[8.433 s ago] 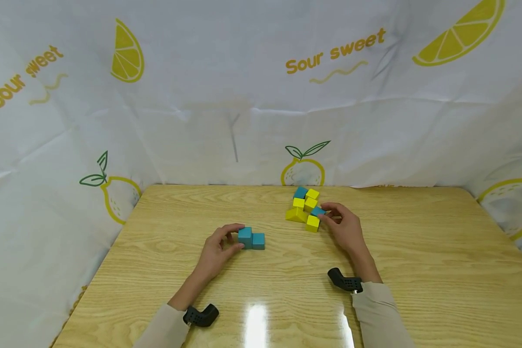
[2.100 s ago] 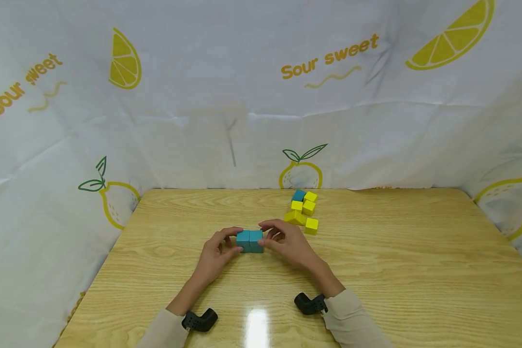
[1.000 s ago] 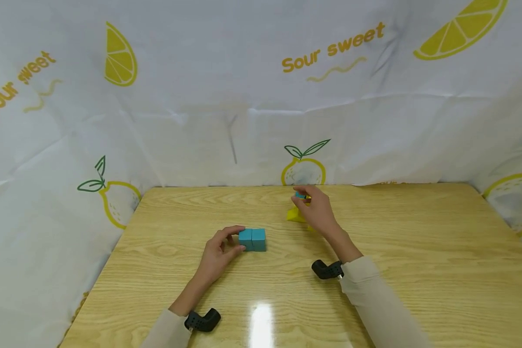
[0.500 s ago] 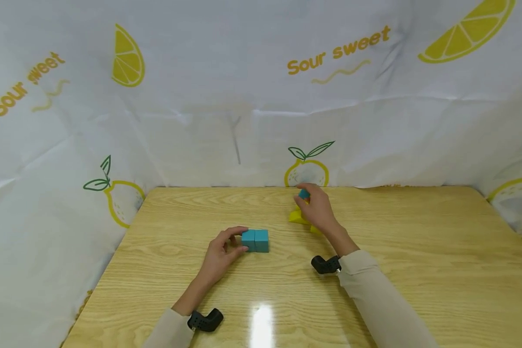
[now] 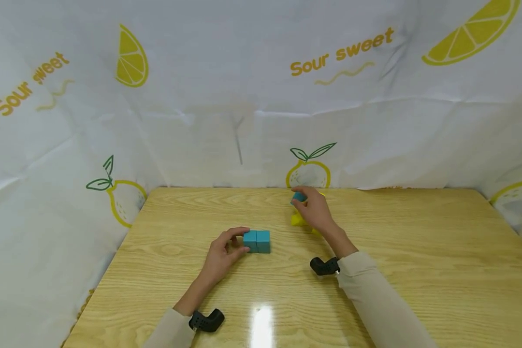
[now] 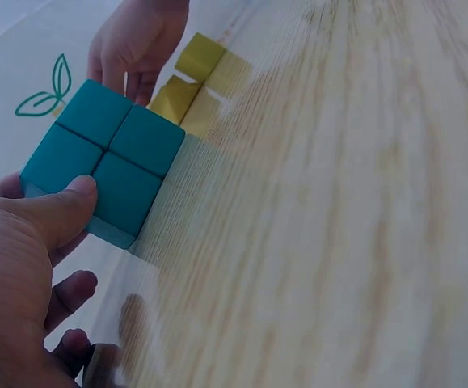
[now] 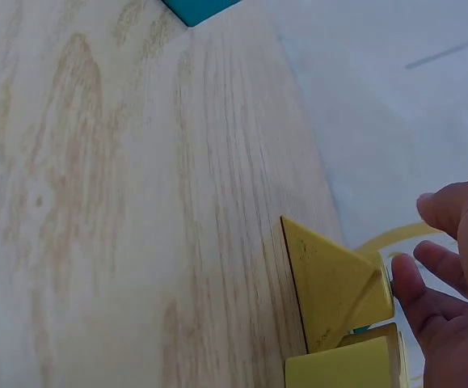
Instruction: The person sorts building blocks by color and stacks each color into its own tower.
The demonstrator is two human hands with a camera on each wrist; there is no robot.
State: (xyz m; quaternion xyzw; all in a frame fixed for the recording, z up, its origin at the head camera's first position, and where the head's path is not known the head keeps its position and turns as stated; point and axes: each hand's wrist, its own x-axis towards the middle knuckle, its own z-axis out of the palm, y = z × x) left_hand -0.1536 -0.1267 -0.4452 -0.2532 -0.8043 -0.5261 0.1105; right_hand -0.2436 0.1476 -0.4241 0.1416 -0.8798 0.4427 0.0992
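Four blue cubes (image 5: 263, 241) stand two wide and two high on the table, their joints plain in the left wrist view. My left hand (image 5: 221, 255) grips the left column from the side, its thumb (image 6: 76, 198) on the front face. At the back, a blue block (image 5: 296, 198) sits between the thumb and fingers of my right hand (image 5: 317, 211), beside the yellow blocks. That hand hides much of the pile. In the right wrist view a yellow triangular block (image 7: 330, 283) and another yellow block (image 7: 343, 368) lie by the fingers; the blue block is mostly hidden behind them.
The wooden table (image 5: 400, 251) ends at a white cloth (image 5: 191, 145) printed with lemons, hanging right behind the pile. Black wrist cameras sit on both wrists. A bright glare lies near the front of the table.
A blue cube from the pile now tops the right column, completing the two-by-two stack. My right hand went back to the pile and shifts another blue block slightly left. The left hand keeps its grip.
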